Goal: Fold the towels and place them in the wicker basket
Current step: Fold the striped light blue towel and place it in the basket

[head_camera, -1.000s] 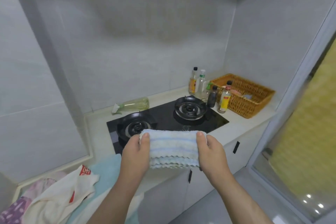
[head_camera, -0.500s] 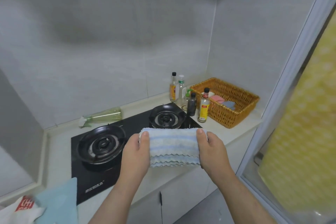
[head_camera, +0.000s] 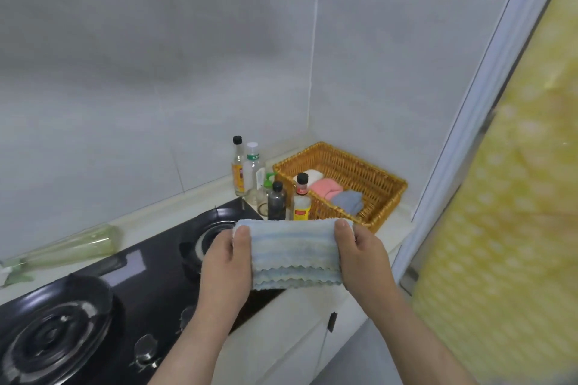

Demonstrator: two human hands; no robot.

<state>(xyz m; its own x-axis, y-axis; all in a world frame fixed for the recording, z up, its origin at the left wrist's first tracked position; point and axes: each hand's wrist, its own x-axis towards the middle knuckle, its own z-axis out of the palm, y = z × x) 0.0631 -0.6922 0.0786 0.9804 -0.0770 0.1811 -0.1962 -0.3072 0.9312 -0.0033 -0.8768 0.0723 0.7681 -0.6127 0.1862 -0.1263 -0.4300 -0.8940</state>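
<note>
A folded pale blue striped towel (head_camera: 294, 251) with scalloped edges hangs in the air above the counter's front edge. My left hand (head_camera: 226, 262) pinches its left end, thumb on top. My right hand (head_camera: 362, 255) pinches its right end the same way. The wicker basket (head_camera: 384, 194) stands in the counter's far right corner, just beyond the towel. Inside it lie a white towel (head_camera: 309, 174), a pink towel (head_camera: 325, 188) and a grey-blue towel (head_camera: 348, 201), all folded.
Several bottles (head_camera: 276, 194) stand right beside the basket's left side. A black gas hob (head_camera: 103, 297) with two burners fills the counter to the left. A green spray bottle (head_camera: 72, 248) lies against the wall. A yellow dotted curtain (head_camera: 506, 228) hangs behind a glass door at right.
The view has swung right and closer to the basket. Both hands carry the folded towel toward it, grip unchanged. The pile of unfolded cloths at left has left the view.
</note>
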